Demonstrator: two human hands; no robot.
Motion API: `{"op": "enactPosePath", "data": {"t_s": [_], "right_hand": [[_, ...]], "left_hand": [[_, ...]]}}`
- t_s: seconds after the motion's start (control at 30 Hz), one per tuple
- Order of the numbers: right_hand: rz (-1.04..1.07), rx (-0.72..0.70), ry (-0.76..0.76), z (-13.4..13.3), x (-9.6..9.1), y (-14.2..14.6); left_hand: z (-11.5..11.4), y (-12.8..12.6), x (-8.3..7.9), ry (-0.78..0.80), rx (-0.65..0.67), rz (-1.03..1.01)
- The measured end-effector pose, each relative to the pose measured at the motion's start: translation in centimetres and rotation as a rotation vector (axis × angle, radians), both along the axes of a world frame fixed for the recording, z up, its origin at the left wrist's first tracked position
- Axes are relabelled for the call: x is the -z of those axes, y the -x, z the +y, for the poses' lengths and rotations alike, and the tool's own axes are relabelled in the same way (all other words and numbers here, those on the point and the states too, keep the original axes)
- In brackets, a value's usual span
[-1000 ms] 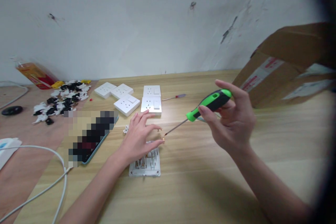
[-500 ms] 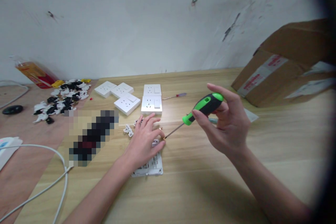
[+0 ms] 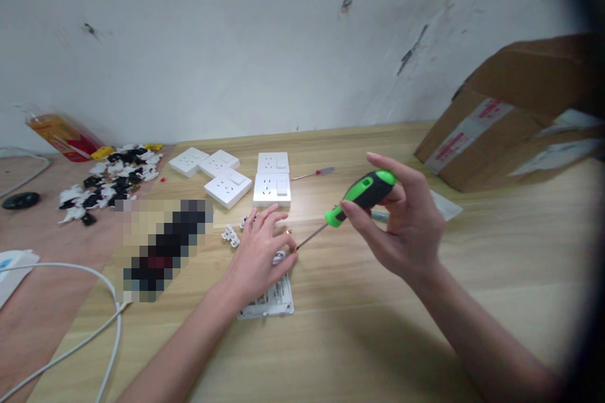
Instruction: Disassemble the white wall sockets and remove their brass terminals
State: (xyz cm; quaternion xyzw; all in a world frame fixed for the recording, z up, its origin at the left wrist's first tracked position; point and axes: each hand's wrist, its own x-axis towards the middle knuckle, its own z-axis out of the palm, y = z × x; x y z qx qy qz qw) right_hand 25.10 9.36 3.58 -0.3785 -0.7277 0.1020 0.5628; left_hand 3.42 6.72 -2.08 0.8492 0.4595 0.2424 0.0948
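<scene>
from l: white part (image 3: 230,236) sat on the bench (image 3: 146,330), prob. light, stiff plastic, best taken by its edges. l grip (image 3: 258,255) was over the plate (image 3: 266,308), open side up, partly hidden; couldn't tell if they touched. plate looked rigid, thin ribs maybe brittle, so the rim was the safer hold. thumb & index pinched a brass bit (image 3: 295,250) near the plate's upper r corner, at the driver tip; exact contact unclear. bit seemed hard, v. small, poss. slick: sides were the place to pinch. driver (image 3: 362,197) slanted up to the r, shaft stiff, handle prob. non-slip. r grip (image 3: 410,227) was closed round that handle, the right spot.
</scene>
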Motion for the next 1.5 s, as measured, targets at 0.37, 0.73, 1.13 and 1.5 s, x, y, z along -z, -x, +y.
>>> {"op": "enactPosePath", "data": {"t_s": [0.37, 0.73, 1.13, 1.5], "right_hand": [[0.004, -0.056, -0.009, 0.0, 0.1, -0.1], [0.052, -0.169, 0.029, -0.3, 0.3, 0.1], [-0.11, -0.007, -0.092, -0.2, -1.6, 1.0], [-0.387, -0.261, 0.014, 0.9, -5.3, 2.4]], "left_hand": [[0.1, 0.1, 0.0, -0.001, -0.004, 0.026], [0.0, -0.1, 0.0, 0.026, -0.004, 0.005], [0.0, -0.1, -0.2, 0.038, -0.011, 0.008], [0.1, -0.1, 0.0, 0.024, -0.006, -0.005]]}}
